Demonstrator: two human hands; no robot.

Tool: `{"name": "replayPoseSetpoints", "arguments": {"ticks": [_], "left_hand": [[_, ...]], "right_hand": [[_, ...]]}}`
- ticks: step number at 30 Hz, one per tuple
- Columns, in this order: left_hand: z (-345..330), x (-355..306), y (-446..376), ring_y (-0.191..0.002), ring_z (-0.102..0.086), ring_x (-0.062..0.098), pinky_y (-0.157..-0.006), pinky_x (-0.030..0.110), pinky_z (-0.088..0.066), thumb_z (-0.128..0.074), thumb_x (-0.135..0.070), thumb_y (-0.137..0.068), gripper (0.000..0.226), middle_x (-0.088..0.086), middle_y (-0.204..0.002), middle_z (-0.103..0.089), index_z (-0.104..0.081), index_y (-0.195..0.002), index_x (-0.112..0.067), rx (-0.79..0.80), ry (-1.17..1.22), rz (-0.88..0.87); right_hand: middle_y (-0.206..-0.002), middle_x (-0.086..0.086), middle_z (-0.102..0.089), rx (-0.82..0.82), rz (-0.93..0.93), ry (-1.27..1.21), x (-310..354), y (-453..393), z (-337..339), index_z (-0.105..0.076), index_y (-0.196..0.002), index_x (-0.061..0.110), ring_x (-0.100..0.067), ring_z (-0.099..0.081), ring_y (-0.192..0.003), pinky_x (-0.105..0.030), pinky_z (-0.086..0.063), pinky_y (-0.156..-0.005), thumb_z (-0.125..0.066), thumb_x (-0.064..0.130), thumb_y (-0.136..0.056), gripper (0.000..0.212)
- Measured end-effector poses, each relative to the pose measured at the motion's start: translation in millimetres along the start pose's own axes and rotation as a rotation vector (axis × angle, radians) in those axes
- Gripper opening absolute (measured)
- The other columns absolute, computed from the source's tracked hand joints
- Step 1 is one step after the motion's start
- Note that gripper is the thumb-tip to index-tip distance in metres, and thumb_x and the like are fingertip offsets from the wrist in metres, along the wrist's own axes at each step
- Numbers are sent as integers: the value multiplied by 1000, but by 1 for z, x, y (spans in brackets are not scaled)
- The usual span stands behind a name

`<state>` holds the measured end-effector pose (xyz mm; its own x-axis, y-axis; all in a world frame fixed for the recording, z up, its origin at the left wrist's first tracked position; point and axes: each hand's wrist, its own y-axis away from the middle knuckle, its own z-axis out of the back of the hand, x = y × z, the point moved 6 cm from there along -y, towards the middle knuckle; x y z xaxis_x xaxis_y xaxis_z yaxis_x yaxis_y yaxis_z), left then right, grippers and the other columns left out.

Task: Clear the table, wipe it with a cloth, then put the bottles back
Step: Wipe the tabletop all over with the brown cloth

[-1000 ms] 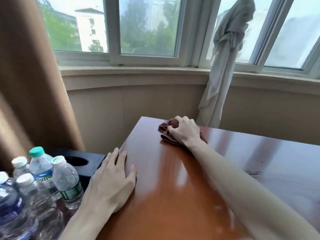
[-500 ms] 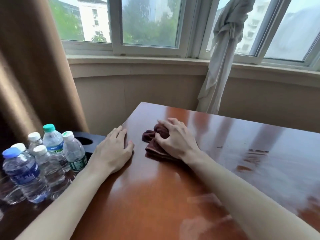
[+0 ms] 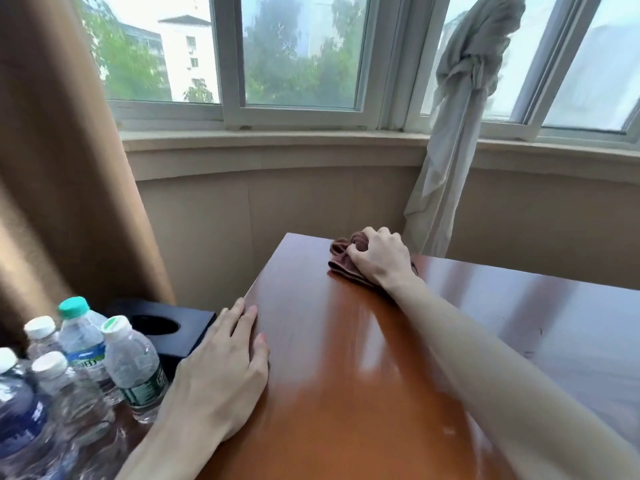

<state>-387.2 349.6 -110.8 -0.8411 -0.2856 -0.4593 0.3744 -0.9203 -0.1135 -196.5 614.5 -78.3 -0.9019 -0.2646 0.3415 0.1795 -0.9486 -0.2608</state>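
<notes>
A glossy reddish-brown wooden table [image 3: 346,375] stands below a curved window [image 3: 298,53]. Clear plastic bottles [image 3: 86,368] cluster off its left edge. The left hand [image 3: 221,372] lies flat, fingers straight; the right hand [image 3: 381,259], fingers curled, grips a crumpled maroon cloth [image 3: 341,261] at the far corner.

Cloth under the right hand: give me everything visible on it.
The cloth is dark reddish-brown, soft, towel-like fabric, crumpled into a loose wad with folds showing. It lies on the glossy wooden table near its far corner. The right hand covers most of it, fingers curled into its folds and pressing it down. Only its left side shows clearly.
</notes>
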Motion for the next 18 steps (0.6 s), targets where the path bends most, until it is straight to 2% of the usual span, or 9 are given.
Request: {"name": "replayPoseSetpoints", "arguments": {"ticks": [7,11,15,18], "left_hand": [[5,-8,-1,-156,-2,10,-125,35,-12,-26,-43,-105,58,-6,-170,-9,-29,-158,-22,-2,-22,-67],[2,-7,2,-157,-1,18,-127,40,-10,-22,-43,-99,63,3,-170,-12,-35,-155,-17,3,-83,-137],[4,-6,5,-156,-4,12,-126,36,-12,-28,-41,-105,56,-3,-169,-13,-30,-158,-22,12,-73,-112],[3,-7,5,-155,-6,7,-125,36,-16,-26,-44,-105,56,-8,-169,-16,-30,-158,-25,38,-81,-100]], "right_hand": [[-126,0,-56,131,202,40,33,164,43,-57,-130,34,-27,-50,-117,-42,-45,-98,-47,65,-91,51],[-135,3,-52,115,339,58,42,243,64,-43,-146,40,-24,-49,-120,-39,-44,-101,-42,73,-86,69],[-153,5,-40,116,369,-56,40,235,61,-31,-155,49,-21,-42,-134,-37,-39,-109,-53,68,-89,72],[-146,6,-50,83,300,-63,26,172,47,-46,-147,47,-25,-49,-128,-38,-43,-102,-58,59,-91,59]]}}
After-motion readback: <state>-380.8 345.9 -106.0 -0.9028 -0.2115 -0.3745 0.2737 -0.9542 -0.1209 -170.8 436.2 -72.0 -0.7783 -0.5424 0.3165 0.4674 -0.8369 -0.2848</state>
